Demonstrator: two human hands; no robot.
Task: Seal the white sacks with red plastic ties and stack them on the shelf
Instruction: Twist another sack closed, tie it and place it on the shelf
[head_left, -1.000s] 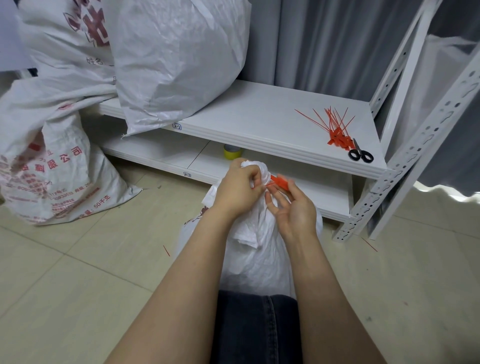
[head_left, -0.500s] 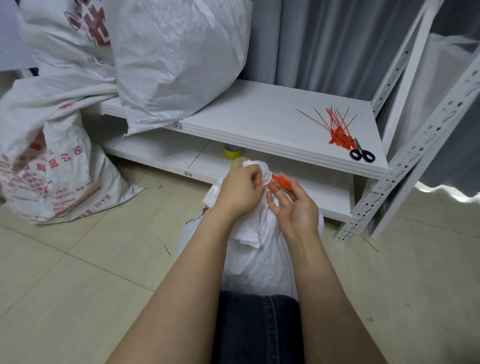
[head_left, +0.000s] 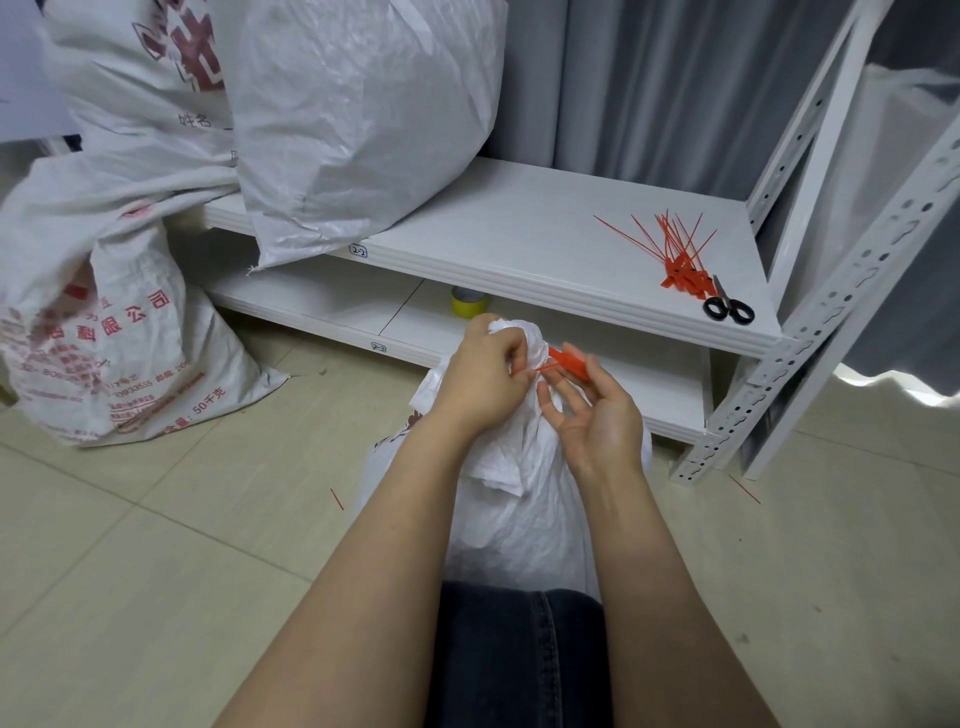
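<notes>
Just below the left hand, the white sack is stood on the floor, its bunched neck clenched in that fist. Beside the fist, the red tie is pinched by the right hand. Soft woven cloth is judged slippery; the stiff tie is best held at its flat tag.

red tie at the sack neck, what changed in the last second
The right hand, pinching the red plastic tie by its head, drew it slightly right, baring a short stretch of strap. The left hand kept its grip on the gathered neck of the white sack; spare ties and scissors lie unmoved on the shelf.
</notes>
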